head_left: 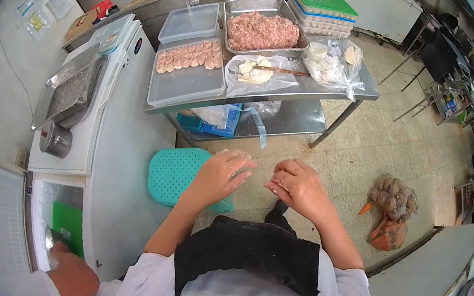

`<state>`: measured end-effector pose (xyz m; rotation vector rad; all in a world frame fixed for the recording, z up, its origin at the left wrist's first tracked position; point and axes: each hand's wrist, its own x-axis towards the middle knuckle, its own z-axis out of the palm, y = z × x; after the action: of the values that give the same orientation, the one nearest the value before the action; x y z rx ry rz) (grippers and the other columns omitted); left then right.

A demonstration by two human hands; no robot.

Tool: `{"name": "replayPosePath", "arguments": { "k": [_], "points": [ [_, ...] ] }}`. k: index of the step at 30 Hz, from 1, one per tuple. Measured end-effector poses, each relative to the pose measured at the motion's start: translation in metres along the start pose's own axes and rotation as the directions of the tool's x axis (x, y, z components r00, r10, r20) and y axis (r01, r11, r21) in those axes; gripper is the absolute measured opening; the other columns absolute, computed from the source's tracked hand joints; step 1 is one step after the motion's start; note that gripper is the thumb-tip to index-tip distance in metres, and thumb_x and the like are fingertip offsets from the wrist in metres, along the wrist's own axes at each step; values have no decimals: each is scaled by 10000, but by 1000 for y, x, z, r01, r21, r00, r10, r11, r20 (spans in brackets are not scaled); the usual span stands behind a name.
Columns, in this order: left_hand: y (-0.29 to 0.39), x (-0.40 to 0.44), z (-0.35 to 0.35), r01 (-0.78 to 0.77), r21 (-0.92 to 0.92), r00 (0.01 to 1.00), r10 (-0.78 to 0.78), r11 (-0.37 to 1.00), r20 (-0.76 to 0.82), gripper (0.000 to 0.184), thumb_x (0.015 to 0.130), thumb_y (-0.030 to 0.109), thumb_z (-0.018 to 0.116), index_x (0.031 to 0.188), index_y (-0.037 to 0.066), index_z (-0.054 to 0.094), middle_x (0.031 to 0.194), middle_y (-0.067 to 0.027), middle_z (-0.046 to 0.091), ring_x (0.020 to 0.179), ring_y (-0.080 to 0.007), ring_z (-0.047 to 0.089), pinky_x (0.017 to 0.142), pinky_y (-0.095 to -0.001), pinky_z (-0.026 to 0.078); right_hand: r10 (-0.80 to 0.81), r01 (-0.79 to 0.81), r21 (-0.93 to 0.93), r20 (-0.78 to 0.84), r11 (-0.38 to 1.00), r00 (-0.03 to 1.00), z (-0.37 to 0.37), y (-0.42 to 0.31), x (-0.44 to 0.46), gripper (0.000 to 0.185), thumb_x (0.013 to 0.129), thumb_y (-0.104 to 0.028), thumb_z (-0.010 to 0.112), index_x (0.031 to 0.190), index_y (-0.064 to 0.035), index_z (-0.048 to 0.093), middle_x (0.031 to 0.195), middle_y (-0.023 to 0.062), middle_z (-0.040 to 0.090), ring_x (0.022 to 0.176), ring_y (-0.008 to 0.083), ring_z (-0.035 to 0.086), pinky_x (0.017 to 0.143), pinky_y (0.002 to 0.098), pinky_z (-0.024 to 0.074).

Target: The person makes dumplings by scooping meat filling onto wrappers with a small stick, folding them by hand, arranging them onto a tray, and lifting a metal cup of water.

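My left hand (222,176) is raised in front of my black apron (248,245), with residue smeared on its fingers. Its thumb stands apart from the fingers and nothing shows in it. Facing it, my right hand (299,187) has loosely bent fingers, also smeared, and no held thing shows. A gap separates the two hands. Beyond them, on a metal table (349,88), are a steel pan of ground meat (261,31), a plastic tray (187,90) with rows of shaped meat pieces (189,56), and pale dough-like pieces (254,69) on plastic with a thin stick (286,71).
A clear bag (334,65) and stacked lidded trays (321,9) stand at the table's right. A teal perforated stool (177,173) is left of my legs. Another person's arm (73,276) reaches into an open fridge (60,196). Bagged vegetables (393,200) lie on the floor at right.
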<state>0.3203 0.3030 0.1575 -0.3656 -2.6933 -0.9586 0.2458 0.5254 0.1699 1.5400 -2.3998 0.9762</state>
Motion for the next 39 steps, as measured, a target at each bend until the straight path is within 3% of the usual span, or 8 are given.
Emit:
{"name": "replayPosePath", "arguments": {
  "k": [8,14,21,24,27,32,36,39],
  "points": [
    [-61,115,39,97,-51,992,-101,994,-80,182,817,157,647,973,65,631,1035,-109,634,1018,-308,582,886,-385,460,163,-163,-17,56,987,985,-46,122,33,211,802,-71,666,1010,-82,636,1005,126,608,871,327,612,741,397,512],
    [-104,174,56,252,-14,953,-251,968,-171,188,804,161,666,956,56,631,1008,-106,625,986,-303,583,853,-374,463,126,-94,-153,210,984,970,-84,225,86,239,821,-164,659,1042,-77,631,1030,121,596,960,312,596,816,410,496],
    [-155,205,70,348,-39,928,-350,937,-125,189,819,160,641,967,42,629,1020,-142,619,1023,-329,558,897,-407,443,51,-29,-104,222,994,974,14,343,180,320,805,-153,662,1100,-49,596,1064,148,576,1028,331,558,857,427,491],
    [-200,228,92,273,-81,954,-280,959,-105,204,816,153,639,984,38,627,1041,-152,604,1022,-336,555,895,-407,442,185,-94,-284,312,954,932,59,364,205,305,801,-126,634,1095,-53,588,1070,147,575,1034,337,558,858,435,495],
    [-237,251,112,165,-70,973,-174,984,-149,212,803,141,650,985,34,630,1069,-158,588,999,-350,559,881,-404,446,268,-140,-405,281,904,922,84,375,209,281,796,-114,604,1072,-63,585,1055,145,581,1037,351,558,838,441,504],
    [-278,272,135,136,32,976,-129,990,-175,189,788,123,660,953,35,634,1010,-156,567,948,-359,554,841,-421,452,271,-189,-292,272,938,923,71,385,207,275,794,-104,581,1065,-56,570,1007,141,588,985,330,586,793,430,510],
    [-285,284,129,129,-71,980,-138,989,-141,159,759,72,668,910,32,639,968,-148,554,916,-348,557,813,-420,467,345,-273,-265,278,925,897,12,360,224,251,814,-97,559,1059,-45,575,956,149,590,889,331,613,751,440,507],
    [-289,288,123,120,-165,978,-145,979,-149,125,769,74,666,881,28,634,931,-145,564,883,-340,568,782,-420,472,297,-254,-193,245,948,923,-16,368,228,233,834,-128,564,1053,-54,587,891,152,598,820,342,622,711,446,506]
  ]
}}
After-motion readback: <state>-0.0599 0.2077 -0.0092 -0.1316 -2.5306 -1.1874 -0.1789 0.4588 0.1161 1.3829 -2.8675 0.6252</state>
